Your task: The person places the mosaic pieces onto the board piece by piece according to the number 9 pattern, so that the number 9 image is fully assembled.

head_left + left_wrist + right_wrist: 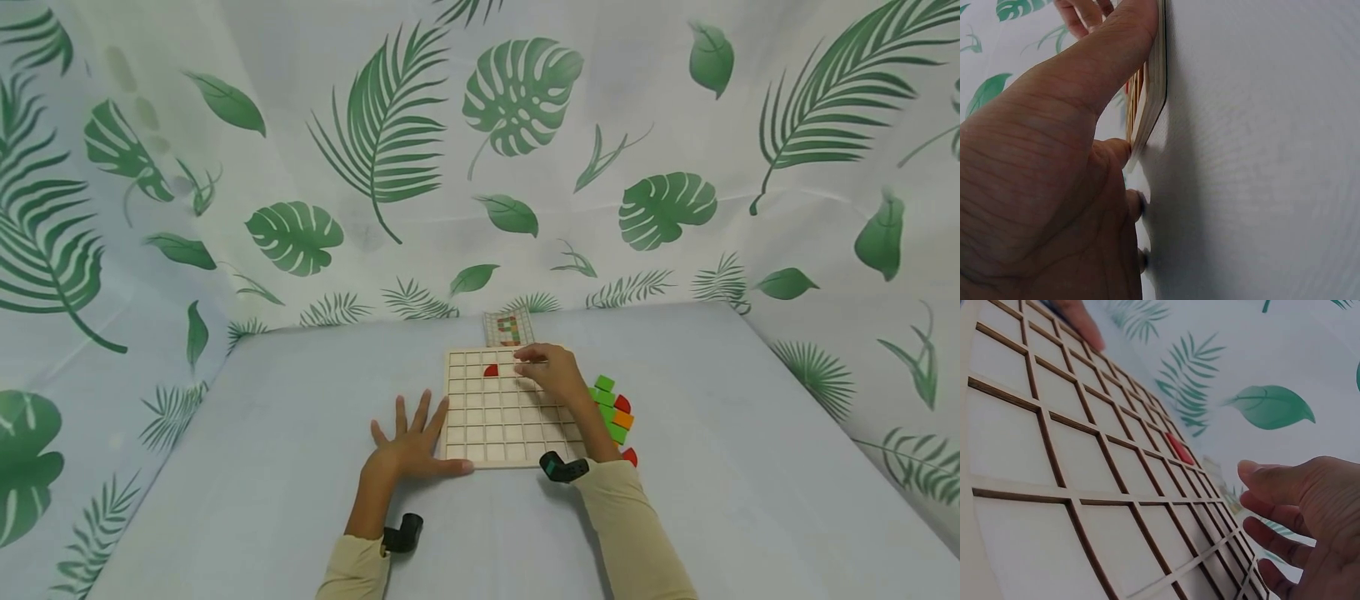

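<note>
Our left hand lies spread against the gridded board on the counter; our right grip hovers over it, loosely bent and parted. Only the head view shows green blocks alongside.

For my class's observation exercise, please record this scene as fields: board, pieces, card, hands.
Base: wooden grid board, lying flat
Placed: one red piece, far side, left of middle
Loose: green, orange and red pieces, right of board
Reference: patterned card, beyond far edge
Left: left hand, spread at near left corner
Right: right hand, above far right part, nothing visibly held
</note>
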### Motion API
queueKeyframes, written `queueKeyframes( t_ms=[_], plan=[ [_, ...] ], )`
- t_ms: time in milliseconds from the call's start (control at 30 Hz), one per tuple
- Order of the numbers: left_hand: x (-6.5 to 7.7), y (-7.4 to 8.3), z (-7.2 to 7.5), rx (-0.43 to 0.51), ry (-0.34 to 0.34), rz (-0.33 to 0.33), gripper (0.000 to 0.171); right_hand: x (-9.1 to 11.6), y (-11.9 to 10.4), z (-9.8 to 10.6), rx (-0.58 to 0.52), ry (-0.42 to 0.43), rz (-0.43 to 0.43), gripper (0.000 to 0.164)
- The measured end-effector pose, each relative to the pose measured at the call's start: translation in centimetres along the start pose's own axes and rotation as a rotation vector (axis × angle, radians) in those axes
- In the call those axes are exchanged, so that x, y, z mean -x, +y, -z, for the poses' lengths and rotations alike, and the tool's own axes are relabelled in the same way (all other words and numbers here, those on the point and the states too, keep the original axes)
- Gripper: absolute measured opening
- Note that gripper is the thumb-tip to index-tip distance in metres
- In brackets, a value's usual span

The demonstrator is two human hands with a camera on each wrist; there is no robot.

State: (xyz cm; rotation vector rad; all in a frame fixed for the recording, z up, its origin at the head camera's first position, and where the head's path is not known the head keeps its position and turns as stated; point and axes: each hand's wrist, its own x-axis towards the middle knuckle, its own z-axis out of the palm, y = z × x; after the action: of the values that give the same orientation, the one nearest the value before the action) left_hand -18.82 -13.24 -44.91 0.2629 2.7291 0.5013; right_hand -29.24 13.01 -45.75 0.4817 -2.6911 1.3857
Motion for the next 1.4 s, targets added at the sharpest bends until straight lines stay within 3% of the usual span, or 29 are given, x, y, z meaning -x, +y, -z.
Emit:
queueKeyframes(
  t_ms=[533, 933, 1133, 1400],
  plan=[
    [-0.1, 0.3, -0.2, -0.003, 0.022, -0.001, 0.110, 1.1, 0.9, 3.3, 0.097, 0.085, -0.025, 0.020],
    [-0.5, -0.4, -0.5, 0.008, -0.002, 0.003, 0.117, 2.2, 2.8, 5.9, 0.101, 0.116, -0.129, 0.022],
    [-0.3, 0.0, -0.3, 0.001, 0.010, 0.002, 0.113, 2.9, 3.4, 7.2, 0.112, 0.119, -0.191, 0.024],
    [0.0, 0.3, 0.0, -0.001, 0.014, -0.003, 0.110, 3.6, 4.1, 7.8, 0.115, 0.084, -0.330, 0.029]
  ],
)
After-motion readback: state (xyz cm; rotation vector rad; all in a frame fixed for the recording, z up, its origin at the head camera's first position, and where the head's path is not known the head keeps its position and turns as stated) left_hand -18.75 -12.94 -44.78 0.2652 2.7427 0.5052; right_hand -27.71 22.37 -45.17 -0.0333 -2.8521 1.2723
